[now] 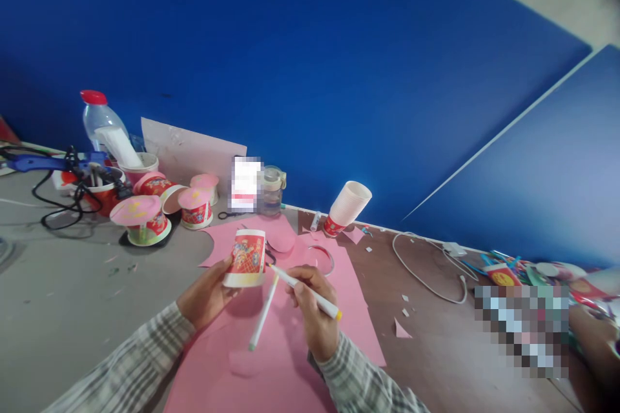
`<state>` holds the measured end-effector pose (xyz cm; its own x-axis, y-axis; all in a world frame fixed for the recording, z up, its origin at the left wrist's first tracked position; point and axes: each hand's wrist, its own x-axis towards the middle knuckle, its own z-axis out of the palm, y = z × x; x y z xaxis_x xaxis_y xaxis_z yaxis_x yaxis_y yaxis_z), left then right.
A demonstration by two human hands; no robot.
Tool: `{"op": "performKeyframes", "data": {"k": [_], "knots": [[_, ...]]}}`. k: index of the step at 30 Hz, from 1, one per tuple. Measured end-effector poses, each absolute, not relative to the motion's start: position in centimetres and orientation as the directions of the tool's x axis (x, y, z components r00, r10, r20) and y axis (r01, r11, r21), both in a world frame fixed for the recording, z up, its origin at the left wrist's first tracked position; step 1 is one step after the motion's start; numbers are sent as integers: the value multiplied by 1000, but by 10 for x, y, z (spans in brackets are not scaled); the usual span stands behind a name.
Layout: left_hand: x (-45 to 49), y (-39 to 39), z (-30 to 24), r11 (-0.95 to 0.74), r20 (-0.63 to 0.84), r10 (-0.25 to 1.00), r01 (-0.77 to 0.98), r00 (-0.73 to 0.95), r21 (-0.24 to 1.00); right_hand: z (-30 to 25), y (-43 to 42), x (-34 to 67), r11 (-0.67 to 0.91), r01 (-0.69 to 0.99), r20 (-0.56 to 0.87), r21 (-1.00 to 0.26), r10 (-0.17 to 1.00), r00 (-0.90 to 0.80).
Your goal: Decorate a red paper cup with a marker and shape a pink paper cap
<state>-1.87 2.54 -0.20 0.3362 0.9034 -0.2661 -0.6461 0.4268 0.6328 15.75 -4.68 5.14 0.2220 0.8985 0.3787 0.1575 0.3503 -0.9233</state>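
Note:
My left hand [208, 293] is closed around a red-and-white paper cup [248, 257], its printed side facing me and a yellow band along its lower edge. Between the fingers of my right hand [314, 310] is a white marker [310, 295] with a yellow end; its tip points at the cup's right side, and I cannot tell whether they touch. Below the cup, a second white marker [263, 316] lies on pink paper sheets [285, 374]. Dark scissors handles [271, 257] show partly behind the cup.
Several decorated cups with pink tops [195, 206] stand at left, near a blue glue gun [43, 161] and a bottle [104, 119]. A stack of paper cups [349, 203] leans against the blue partition [290, 64]. A white cable [426, 293] and another person's hand [593, 329] are at right.

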Motion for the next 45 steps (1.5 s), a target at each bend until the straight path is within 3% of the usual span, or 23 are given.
{"op": "performKeyframes", "data": {"k": [12,23,45], "knots": [[-19,27,-9,383,-245,922,-600,301,703,50,-49,157,376,186,408,-908,895,182],[-17,25,-3,366,-151,910,-576,386,731,53,-56,152,448,299,493,-842,865,93],[-10,15,3,141,18,940,-436,342,889,49,-57,147,543,425,596,-724,803,-10]]}}
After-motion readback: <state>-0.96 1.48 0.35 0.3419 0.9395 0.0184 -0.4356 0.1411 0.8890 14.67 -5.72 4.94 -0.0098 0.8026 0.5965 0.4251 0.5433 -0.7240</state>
